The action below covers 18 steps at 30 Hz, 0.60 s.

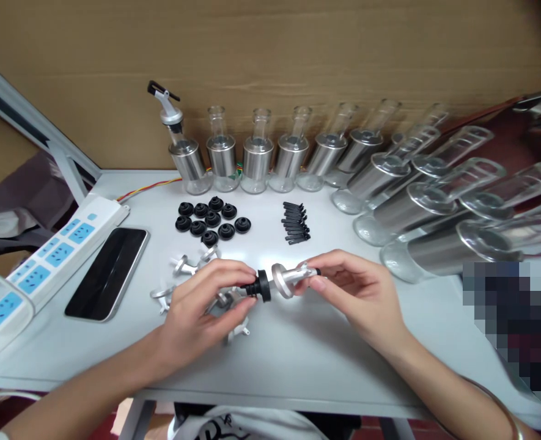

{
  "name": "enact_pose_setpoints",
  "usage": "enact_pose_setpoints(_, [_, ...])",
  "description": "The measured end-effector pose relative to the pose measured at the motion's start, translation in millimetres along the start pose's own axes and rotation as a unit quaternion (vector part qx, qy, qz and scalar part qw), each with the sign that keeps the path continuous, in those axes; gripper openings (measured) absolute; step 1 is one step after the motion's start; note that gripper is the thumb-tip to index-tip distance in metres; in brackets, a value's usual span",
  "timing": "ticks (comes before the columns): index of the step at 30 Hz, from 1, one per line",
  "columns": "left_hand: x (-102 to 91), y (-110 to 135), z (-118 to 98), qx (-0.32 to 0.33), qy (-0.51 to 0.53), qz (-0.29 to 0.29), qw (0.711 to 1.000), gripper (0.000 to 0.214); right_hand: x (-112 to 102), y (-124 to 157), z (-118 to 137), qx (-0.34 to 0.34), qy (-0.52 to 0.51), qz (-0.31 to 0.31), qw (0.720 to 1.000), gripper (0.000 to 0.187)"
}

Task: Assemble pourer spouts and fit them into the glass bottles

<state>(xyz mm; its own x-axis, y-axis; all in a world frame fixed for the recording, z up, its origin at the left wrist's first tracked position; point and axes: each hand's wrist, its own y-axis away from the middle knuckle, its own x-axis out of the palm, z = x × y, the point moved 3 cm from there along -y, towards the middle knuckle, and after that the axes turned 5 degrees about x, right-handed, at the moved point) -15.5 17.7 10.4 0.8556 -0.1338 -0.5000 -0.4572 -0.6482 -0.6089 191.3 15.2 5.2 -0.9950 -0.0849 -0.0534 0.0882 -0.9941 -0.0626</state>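
My left hand (208, 299) pinches a ribbed black stopper (263, 286) between thumb and fingers. Facing it from the right is a silver pourer spout (282, 281), whose narrow end my right hand (355, 293) grips by thumb and fingertips. The stopper and the spout are lined up end to end; whether they are fully joined I cannot tell. Several loose silver spouts (185, 266) lie around and partly behind my left hand. Beyond it is a group of black stoppers (212, 219). Several small black levers (295, 223) lie in a column farther right.
Glass bottles with steel sleeves (258, 156) line the back and right of the table (316, 348). One bottle (187, 160) at the left end carries a fitted pourer (171, 113). A phone (107, 275) and a white power strip (45, 269) lie at left. Cardboard (270, 55) stands behind.
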Motion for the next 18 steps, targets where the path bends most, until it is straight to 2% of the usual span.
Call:
enact_pose_setpoints(6, [0.4,0.3,-2.1,0.006,0.013,0.01,1.0,0.026,0.2,2.1,-3.9,-0.003,0.001,0.024,1.0,0.006])
enact_pose_setpoints(14, [-2.3,-1.4,-2.8,0.012,0.022,-0.004,1.0,0.022,-3.3,3.7,-2.0,-0.064,0.056,0.045,0.995,0.004])
enact_pose_setpoints(18, [-2.6,-1.3,-4.3,0.019,0.022,-0.012,1.0,0.022,-3.4,4.0,2.9,-0.099,0.083,0.056,0.99,0.011])
